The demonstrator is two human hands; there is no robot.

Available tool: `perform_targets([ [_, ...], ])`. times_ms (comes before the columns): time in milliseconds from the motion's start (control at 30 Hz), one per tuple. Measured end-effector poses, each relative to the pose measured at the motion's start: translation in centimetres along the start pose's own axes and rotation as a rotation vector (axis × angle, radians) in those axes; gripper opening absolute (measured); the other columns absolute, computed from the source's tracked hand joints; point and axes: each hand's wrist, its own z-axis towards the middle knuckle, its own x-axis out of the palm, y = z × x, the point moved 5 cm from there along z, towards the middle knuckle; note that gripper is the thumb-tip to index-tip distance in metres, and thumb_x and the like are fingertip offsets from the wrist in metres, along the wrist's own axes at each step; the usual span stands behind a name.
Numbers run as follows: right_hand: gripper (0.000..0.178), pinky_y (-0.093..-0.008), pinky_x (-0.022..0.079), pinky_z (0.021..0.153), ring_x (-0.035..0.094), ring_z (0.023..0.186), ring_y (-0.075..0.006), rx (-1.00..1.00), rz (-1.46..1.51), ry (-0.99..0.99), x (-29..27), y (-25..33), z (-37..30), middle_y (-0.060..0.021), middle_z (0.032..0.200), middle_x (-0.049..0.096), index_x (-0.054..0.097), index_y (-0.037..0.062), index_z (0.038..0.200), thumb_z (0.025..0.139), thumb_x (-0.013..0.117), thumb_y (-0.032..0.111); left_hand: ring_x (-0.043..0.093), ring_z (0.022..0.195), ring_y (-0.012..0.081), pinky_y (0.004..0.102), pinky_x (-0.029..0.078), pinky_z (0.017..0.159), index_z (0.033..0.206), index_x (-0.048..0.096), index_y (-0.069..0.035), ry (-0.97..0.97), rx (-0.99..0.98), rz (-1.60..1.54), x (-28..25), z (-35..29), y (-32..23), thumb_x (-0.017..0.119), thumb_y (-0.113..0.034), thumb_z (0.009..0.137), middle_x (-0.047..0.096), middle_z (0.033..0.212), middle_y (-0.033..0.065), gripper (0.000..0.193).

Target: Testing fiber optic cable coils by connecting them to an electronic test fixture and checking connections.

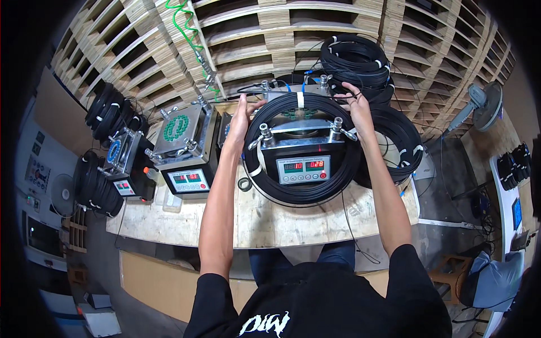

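Observation:
A large coil of black cable [307,194], bound with white tape, is in front of me. Through its ring I see a polishing machine [284,156] with metal clamp posts and a lit red display. My left hand [242,119] is at the coil's upper left side, thumb toward the cable and fingers pointing up. At the upper right side my right hand [359,108] has its fingers bent around the coil's edge, with a thin loose strand of cable across them. The inner sides of both grips are partly hidden. A loose cable end hangs below the coil toward the table's front edge.
Two more polishing machines, one larger [185,149] and one smaller [125,163], stand at left. More black coils are stacked at back right [355,62] and far left [94,177]. A small black ring [244,184] lies on the wooden table [169,225]. Pallets rise behind; a fan [487,107] stands right.

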Motion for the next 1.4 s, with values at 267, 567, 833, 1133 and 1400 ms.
perform_targets([
  [267, 0.038, -0.0299, 0.057, 0.086, 0.070, 0.104, -0.0230, -0.011, -0.044, 0.119, 0.2, 0.2, 0.4, -0.0184, 0.110, 0.071, 0.049, 0.0070, 0.145, 0.110, 0.041, 0.018, 0.065, 0.082, 0.0150, 0.0288, 0.052, 0.073, 0.156, 0.030, -0.012, -0.191, 0.157, 0.096, -1.1, -0.5, 0.1, 0.034, -0.059, 0.106, 0.069, 0.114, 0.0128, 0.069],
  [567, 0.052, -0.0324, 0.056, 0.091, 0.069, 0.107, -0.0240, 0.064, 0.116, 0.081, 0.4, 0.1, 0.2, -0.0195, 0.127, 0.065, 0.037, 0.0143, 0.154, 0.109, 0.044, 0.039, 0.068, 0.078, 0.0127, 0.0231, 0.055, 0.060, 0.156, 0.033, -0.013, -0.031, 0.066, -0.015, -1.4, 0.4, 0.6, 0.042, -0.064, 0.102, 0.068, 0.120, 0.0146, 0.075],
  [833, 0.041, -0.0281, 0.056, 0.088, 0.071, 0.098, -0.0194, -0.006, -0.049, 0.039, -1.3, -1.2, 0.9, -0.0175, 0.125, 0.066, 0.047, 0.0110, 0.147, 0.108, 0.045, 0.024, 0.065, 0.078, 0.0151, 0.0267, 0.055, 0.067, 0.150, 0.042, -0.008, -0.068, 0.048, 0.109, -1.2, 1.1, 0.8, 0.039, -0.051, 0.107, 0.068, 0.120, 0.0165, 0.061],
  [1133, 0.044, -0.0262, 0.050, 0.100, 0.065, 0.117, -0.0190, 0.058, -0.032, 0.163, 0.1, -0.7, 0.9, -0.0197, 0.123, 0.069, 0.049, 0.0107, 0.148, 0.104, 0.043, 0.007, 0.065, 0.082, 0.0146, 0.0266, 0.053, 0.069, 0.147, 0.048, -0.007, -0.200, 0.120, 0.085, -1.6, -0.1, 0.8, 0.038, -0.051, 0.108, 0.071, 0.113, 0.0152, 0.059],
  [1400, 0.041, -0.0301, 0.057, 0.087, 0.071, 0.098, -0.0230, -0.018, 0.066, -0.001, -0.8, -0.2, -0.1, -0.0204, 0.118, 0.068, 0.050, 0.0074, 0.143, 0.103, 0.039, 0.004, 0.065, 0.108, 0.0186, 0.0276, 0.052, 0.090, 0.153, 0.036, -0.004, 0.016, 0.103, 0.265, 0.4, -0.3, -0.2, 0.041, -0.058, 0.105, 0.066, 0.129, 0.0179, 0.073],
])
